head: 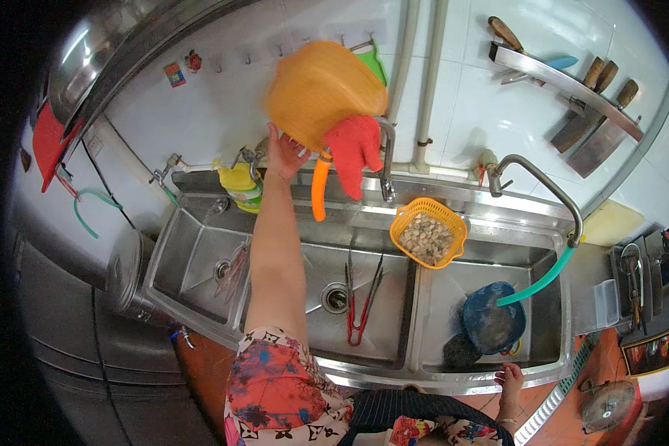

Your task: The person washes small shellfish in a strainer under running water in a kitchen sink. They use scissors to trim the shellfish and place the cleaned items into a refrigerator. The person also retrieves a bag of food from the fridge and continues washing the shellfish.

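My left hand [287, 156] reaches up to the tiled wall with its fingers spread. It is at the lower left edge of an orange plastic basin [328, 92], which is blurred and tilted against the wall beneath a row of hooks. Whether the fingertips touch the basin cannot be told. A red cloth [355, 153] and a bright orange hose [319, 192] hang from the tap just below it. My right hand [510, 376] is low at the sink's front rim, fingers loosely bent and holding nothing visible. Near it, a dark blue container [494, 318] sits in the right basin.
A yellow basket of clams [426, 238] rests on the steel sink [379, 345] divider. Red-handled tongs [359, 312] lie in the middle basin. A yellow detergent bottle [240, 187] stands behind. Cleavers [599, 139] hang on the wall rack; a teal hose [538, 281] extends from the right tap.
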`<state>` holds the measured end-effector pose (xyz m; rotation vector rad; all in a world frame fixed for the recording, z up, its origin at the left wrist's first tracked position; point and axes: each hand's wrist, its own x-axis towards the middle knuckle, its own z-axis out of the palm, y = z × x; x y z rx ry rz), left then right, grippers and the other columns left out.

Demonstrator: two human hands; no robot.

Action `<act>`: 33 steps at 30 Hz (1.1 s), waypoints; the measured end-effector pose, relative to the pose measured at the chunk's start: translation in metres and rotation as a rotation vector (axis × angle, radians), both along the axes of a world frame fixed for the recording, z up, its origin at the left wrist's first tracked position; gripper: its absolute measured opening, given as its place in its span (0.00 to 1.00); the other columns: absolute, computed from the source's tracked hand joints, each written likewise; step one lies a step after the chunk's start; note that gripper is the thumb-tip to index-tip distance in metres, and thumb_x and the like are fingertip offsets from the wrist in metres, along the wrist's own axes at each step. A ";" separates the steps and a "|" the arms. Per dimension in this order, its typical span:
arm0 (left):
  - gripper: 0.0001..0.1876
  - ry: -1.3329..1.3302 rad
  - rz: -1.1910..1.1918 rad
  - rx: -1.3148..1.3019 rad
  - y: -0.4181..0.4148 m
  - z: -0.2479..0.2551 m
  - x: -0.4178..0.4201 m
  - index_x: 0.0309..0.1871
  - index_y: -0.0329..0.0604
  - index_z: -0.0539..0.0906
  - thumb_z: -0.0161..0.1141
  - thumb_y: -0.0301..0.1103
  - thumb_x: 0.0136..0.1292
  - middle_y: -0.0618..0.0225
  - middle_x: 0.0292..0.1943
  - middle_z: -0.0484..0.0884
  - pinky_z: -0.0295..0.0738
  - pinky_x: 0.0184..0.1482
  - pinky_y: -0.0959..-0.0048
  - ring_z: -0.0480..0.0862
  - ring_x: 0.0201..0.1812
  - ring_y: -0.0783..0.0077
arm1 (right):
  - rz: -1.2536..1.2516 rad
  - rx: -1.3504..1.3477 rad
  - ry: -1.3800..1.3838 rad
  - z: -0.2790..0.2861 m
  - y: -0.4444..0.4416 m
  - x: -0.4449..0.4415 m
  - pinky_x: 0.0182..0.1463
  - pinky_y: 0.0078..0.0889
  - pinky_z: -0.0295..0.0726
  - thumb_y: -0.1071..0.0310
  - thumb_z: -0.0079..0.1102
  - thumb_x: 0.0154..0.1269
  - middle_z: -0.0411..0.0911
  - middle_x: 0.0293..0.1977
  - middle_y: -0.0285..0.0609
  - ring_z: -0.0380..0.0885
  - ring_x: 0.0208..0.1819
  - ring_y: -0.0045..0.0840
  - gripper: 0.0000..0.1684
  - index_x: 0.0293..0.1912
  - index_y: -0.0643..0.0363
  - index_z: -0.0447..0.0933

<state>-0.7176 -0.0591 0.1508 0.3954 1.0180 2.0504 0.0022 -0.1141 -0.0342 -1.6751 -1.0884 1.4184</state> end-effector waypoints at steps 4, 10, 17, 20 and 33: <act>0.39 0.019 -0.117 0.240 -0.006 -0.004 0.005 0.62 0.49 0.61 0.39 0.69 0.55 0.65 0.57 0.67 0.61 0.55 0.57 0.66 0.58 0.60 | 0.080 -0.006 0.016 -0.005 -0.005 -0.007 0.27 0.20 0.75 0.70 0.42 0.64 0.73 0.28 0.35 0.74 0.25 0.19 0.08 0.37 0.58 0.72; 0.43 0.146 0.059 0.197 -0.019 -0.020 0.011 0.63 0.53 0.58 0.43 0.72 0.49 0.66 0.61 0.62 0.60 0.55 0.46 0.62 0.61 0.58 | 0.069 0.052 -0.005 -0.005 -0.011 -0.007 0.28 0.19 0.74 0.68 0.45 0.63 0.73 0.29 0.36 0.74 0.27 0.19 0.07 0.37 0.58 0.72; 0.50 -0.052 0.249 0.209 -0.161 -0.055 0.032 0.64 0.55 0.55 0.61 0.66 0.38 0.65 0.66 0.53 0.54 0.55 0.34 0.55 0.64 0.54 | 0.068 0.064 -0.045 0.011 -0.021 -0.021 0.31 0.18 0.74 0.66 0.46 0.63 0.74 0.31 0.36 0.71 0.29 0.16 0.11 0.36 0.63 0.73; 0.54 -0.077 0.252 0.108 -0.195 -0.095 0.075 0.65 0.60 0.54 0.60 0.71 0.31 0.67 0.66 0.52 0.54 0.55 0.33 0.53 0.65 0.55 | 0.044 0.066 -0.060 0.006 -0.022 -0.015 0.29 0.16 0.71 0.66 0.47 0.62 0.74 0.28 0.35 0.71 0.25 0.15 0.11 0.36 0.63 0.75; 0.40 0.160 0.337 -0.588 -0.267 -0.146 0.315 0.63 0.47 0.59 0.46 0.66 0.54 0.63 0.60 0.63 0.62 0.57 0.55 0.63 0.61 0.64 | 0.400 -0.030 -0.124 -0.040 0.079 -0.022 0.30 0.27 0.75 0.66 0.50 0.55 0.75 0.27 0.39 0.75 0.26 0.24 0.12 0.38 0.61 0.75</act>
